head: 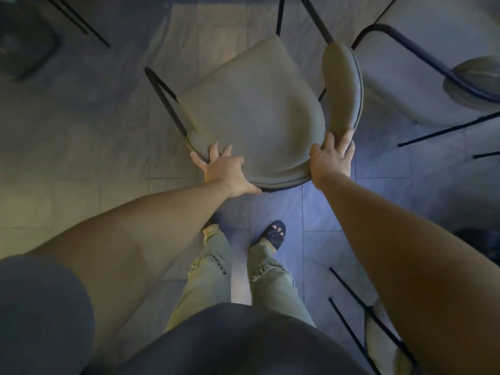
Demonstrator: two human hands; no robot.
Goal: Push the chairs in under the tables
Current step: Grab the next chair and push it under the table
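On tiled floor [81, 147], left hand [224, 171] and right hand [331, 158] grip closed on chair [251, 112] backrest, second chair [433, 77] just beside right

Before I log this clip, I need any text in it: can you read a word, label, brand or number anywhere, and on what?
None can be read.
The chair held by the left hand and right hand shows plain fabric, no tag.
The trousers carry a small dark mark, too blurred to read.
The sandal has a pattern, no legible text.
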